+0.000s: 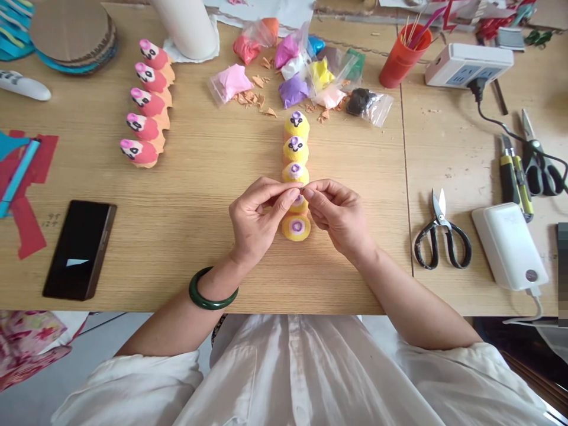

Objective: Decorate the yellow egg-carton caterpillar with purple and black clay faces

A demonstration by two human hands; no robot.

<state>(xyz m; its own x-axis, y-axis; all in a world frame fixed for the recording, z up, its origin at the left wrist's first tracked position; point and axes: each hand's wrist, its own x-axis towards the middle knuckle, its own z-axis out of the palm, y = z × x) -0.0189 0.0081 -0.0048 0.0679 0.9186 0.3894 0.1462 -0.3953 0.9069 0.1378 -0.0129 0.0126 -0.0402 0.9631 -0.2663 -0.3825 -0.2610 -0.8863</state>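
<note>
My left hand [261,216] and my right hand [338,214] meet fingertip to fingertip above a row of yellow clay figures [296,173]. Both are pinched closed around a tiny dark bit, too small to make out for certain. The row runs away from me down the middle of the table. Its two farthest figures have black eyes and mouths around a purple ring; the nearer ones show a purple ring on a pale patch, without black marks. My fingers partly cover the second figure from the near end.
Bags of coloured clay [293,92] lie beyond the row among orange scraps. Pink-and-red figures [144,121] stand at left, above a phone [80,249]. To the right are small scissors [440,222], a power bank [510,245], a power strip [465,62] and a red cup [404,56].
</note>
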